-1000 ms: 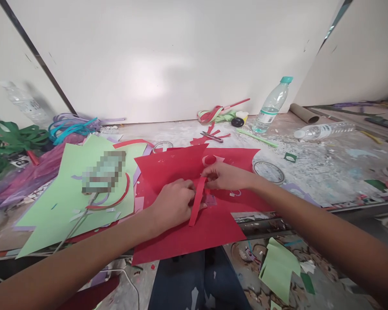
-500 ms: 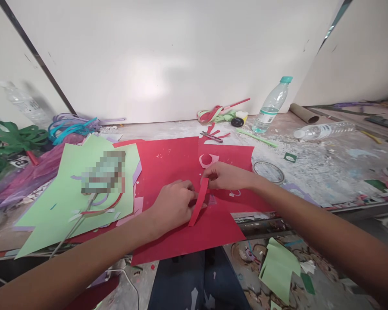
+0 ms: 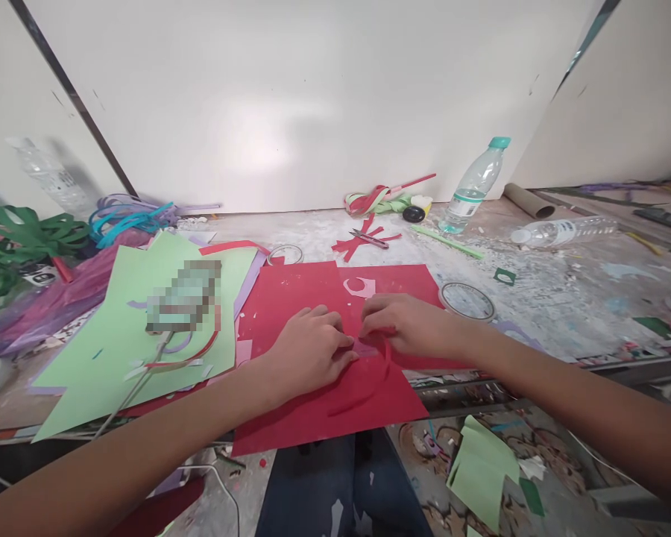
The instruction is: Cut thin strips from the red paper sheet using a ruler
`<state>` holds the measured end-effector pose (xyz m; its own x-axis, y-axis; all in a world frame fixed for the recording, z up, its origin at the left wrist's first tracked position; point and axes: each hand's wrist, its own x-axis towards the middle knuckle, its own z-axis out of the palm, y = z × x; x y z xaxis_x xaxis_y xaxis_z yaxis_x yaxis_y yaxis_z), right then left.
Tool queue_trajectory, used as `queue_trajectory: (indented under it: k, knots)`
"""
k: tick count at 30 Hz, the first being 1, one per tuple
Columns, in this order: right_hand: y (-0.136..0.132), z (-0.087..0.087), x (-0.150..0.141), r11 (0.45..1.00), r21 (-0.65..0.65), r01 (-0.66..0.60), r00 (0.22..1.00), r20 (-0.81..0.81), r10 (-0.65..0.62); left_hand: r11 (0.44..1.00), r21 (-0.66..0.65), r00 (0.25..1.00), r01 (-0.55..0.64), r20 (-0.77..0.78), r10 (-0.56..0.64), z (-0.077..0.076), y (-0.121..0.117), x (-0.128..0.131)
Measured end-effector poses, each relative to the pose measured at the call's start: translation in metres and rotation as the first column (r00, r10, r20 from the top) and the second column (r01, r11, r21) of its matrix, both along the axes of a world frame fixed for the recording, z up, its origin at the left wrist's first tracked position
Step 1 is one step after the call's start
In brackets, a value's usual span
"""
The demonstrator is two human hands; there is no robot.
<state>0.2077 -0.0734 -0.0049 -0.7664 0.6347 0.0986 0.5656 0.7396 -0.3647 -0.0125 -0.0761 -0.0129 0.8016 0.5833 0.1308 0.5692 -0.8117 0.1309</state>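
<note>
My right hand (image 3: 399, 324) is closed on a red paper strip (image 3: 388, 362), which curls down below the fingers over the red paper sheets (image 3: 291, 298). Just left of it, my left hand (image 3: 307, 347) rests low over the same sheets, thumb and fingertips drawn together. Whatever lies between those fingertips is too small to make out. A pink paper scrap with a round hole (image 3: 367, 289) lies on the red paper beyond my hands.
Green paper sheets (image 3: 83, 358) lie left, with a blurred device (image 3: 184, 298) and cable on top. Behind are small snips (image 3: 369, 238), red strips (image 3: 344, 246) and a tape ring (image 3: 285, 254). An upright bottle (image 3: 475, 186), a lying bottle (image 3: 564, 230) and another tape ring (image 3: 468, 300) stand right.
The red strip, nearly straight between my hands before, now curls under my right hand, which shifted slightly right. The red sheets' far edge came nearer, uncovering a tape ring and more red strips.
</note>
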Motion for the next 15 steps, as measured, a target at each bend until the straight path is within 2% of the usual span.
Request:
queue_trajectory:
  k: [4, 8, 12, 15]
  knots:
    - [-0.006, -0.007, 0.010, 0.982, 0.184, -0.049, 0.996, 0.086, 0.033, 1.000, 0.013, 1.000, -0.001, -0.021, 0.002, 0.002, 0.000, 0.001]
    - [-0.007, -0.014, 0.018, 0.964, 0.256, -0.074, 0.992, 0.117, 0.045, 1.000, 0.023, 0.999, 0.008, -0.040, -0.007, 0.004, -0.001, 0.002]
    - [-0.010, -0.016, 0.030, 0.979, 0.203, -0.029, 0.999, 0.031, 0.023, 0.999, 0.032, 0.998, 0.001, -0.066, 0.001, 0.006, -0.002, 0.003]
    - [-0.015, -0.010, 0.041, 0.991, 0.088, 0.104, 0.989, -0.115, -0.094, 1.000, 0.012, 0.998, -0.001, -0.055, 0.002, 0.008, -0.001, 0.002]
